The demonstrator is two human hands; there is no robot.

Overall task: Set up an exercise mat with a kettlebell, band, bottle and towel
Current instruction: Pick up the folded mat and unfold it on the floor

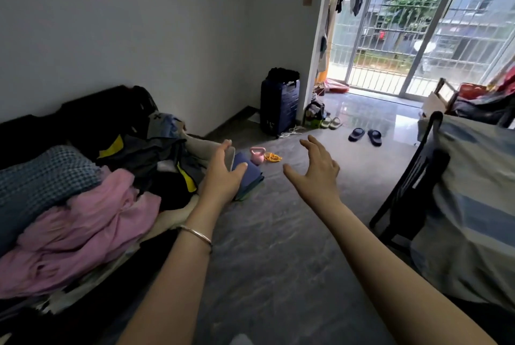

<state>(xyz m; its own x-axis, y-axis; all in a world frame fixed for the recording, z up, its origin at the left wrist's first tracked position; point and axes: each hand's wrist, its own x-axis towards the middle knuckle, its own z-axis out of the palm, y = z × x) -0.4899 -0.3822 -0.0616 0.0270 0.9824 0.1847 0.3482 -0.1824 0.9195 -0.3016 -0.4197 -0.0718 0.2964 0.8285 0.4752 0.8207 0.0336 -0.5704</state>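
Both hands extend forward, fingers spread wide, holding nothing. Folded blue mat (248,174) lies on the floor just beyond left hand (223,177); pink kettlebell (257,155) and yellow band (272,157) lie farther ahead, left of right hand (317,169)

Grey floor (278,247): pink kettlebell (257,155); yellow band (272,157); folded mat (248,177); dark slippers (365,135).
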